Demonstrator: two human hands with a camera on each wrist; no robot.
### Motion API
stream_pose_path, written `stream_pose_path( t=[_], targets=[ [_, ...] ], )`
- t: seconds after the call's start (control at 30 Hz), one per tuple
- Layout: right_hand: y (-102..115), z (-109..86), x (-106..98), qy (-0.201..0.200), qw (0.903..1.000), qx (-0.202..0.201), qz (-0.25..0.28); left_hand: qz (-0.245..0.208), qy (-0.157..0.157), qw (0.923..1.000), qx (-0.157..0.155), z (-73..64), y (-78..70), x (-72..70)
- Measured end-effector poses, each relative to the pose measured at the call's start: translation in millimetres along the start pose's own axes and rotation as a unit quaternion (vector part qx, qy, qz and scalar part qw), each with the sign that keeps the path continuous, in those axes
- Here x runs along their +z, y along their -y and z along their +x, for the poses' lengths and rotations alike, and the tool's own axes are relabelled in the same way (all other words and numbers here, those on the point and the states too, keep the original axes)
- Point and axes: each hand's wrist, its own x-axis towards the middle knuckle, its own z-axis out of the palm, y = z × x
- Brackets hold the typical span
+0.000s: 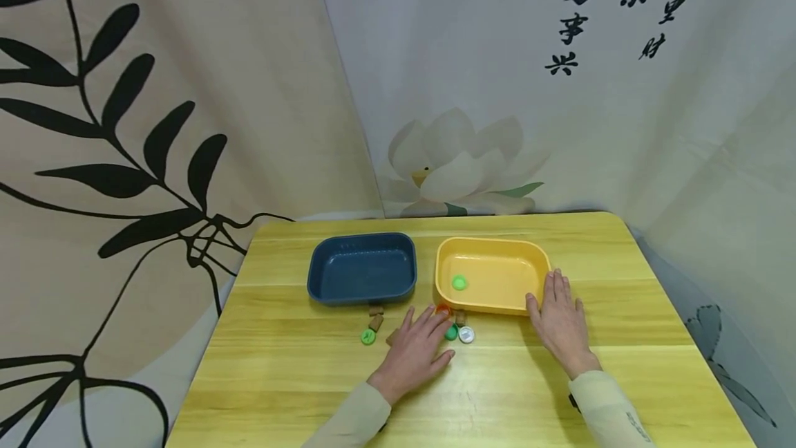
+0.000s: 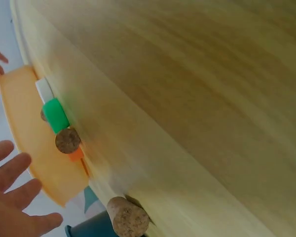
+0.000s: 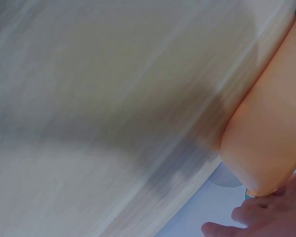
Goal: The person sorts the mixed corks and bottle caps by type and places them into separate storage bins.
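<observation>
My left hand [image 1: 413, 355], fingers spread and fairly straight, is over a loose group of bottle caps and corks and holds nothing. About it are a red-orange cap [image 1: 444, 310], a green cap [image 1: 450, 332], a white cap [image 1: 466, 334] and a cork [image 2: 68, 141]. Left of that hand lie a light green cap [image 1: 368, 337] and another cork [image 1: 376, 322]. My right hand [image 1: 562, 327] is at the front right corner of the yellow tray [image 1: 491, 308], thumb over the rim, other fingers extended along the side. Inside the tray sits a light green cap [image 1: 459, 283].
A dark blue tray [image 1: 362, 299] stands left of the yellow one, with a gap between them. Both are near the back of the wooden table [image 1: 280, 379]. Behind it hang printed curtains [image 1: 261, 88].
</observation>
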Motion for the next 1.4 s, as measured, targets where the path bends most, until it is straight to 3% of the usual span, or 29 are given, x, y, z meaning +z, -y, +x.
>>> stream_pose_path(
  t=[0.27, 0.47, 0.83, 1.17, 1.4],
  targets=[
    [-1, -1.4, 1, -0.006, 1.0000, 0.000, 0.002, 0.028, 0.042, 0.9986, -0.017, 6.1, -6.4, 3.3],
    [0, -0.6, 2, 0.001, 1.0000, 0.003, 0.000, 0.042, 0.057, 0.9975, -0.005, 9.8, -8.8, 7.5],
    [0, -0.9, 2, -0.001, 1.0000, 0.002, 0.006, 0.093, 0.032, 0.9949, 0.022, 11.5, -6.9, 14.7],
    [2, -1.1, 1, -0.011, 0.9999, -0.002, 0.004, 0.017, 0.027, 0.9993, 0.016, 0.8, -0.1, 11.8],
    [4, -2.4, 0, -0.008, 1.0000, 0.001, 0.004, 0.036, 0.009, 0.9993, 0.012, -4.8, 5.7, 11.2]
  ],
)
